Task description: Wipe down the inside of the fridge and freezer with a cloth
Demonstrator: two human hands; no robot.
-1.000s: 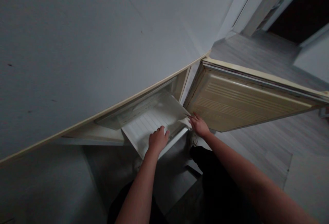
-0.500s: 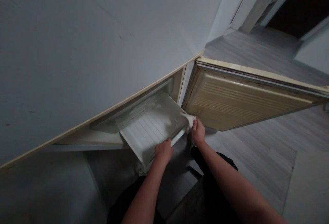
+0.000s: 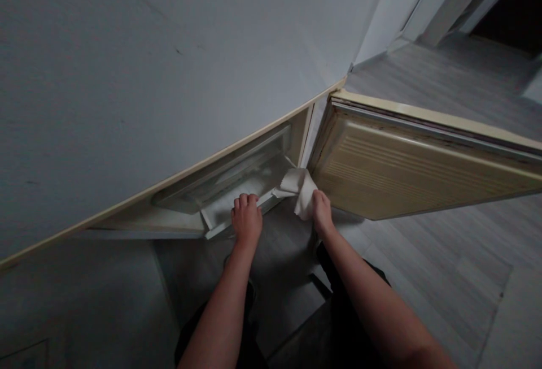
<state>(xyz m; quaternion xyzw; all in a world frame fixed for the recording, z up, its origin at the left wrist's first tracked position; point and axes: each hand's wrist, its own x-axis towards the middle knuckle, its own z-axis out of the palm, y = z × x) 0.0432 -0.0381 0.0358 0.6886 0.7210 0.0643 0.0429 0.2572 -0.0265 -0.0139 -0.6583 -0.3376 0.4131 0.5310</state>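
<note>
My left hand (image 3: 247, 216) has its fingers over the front edge of a pale drawer (image 3: 224, 205), which sits mostly inside a low compartment. A white cloth (image 3: 301, 191) hangs from my right hand (image 3: 322, 209), whose fingers are closed on its right side. The cloth lies beside the drawer's right front corner. An open cream door (image 3: 419, 165) with a ribbed inner panel stands to the right of the compartment.
A large pale upright surface (image 3: 169, 64) rises above the compartment. Wood-look floor (image 3: 444, 256) stretches right and behind the door. My legs are below, with a dark seat-like surface (image 3: 302, 338) between them.
The drawer has slid inward, away from me, with my left hand on its front. The cloth now hangs looser and more spread out from my right hand. The view has shifted slightly.
</note>
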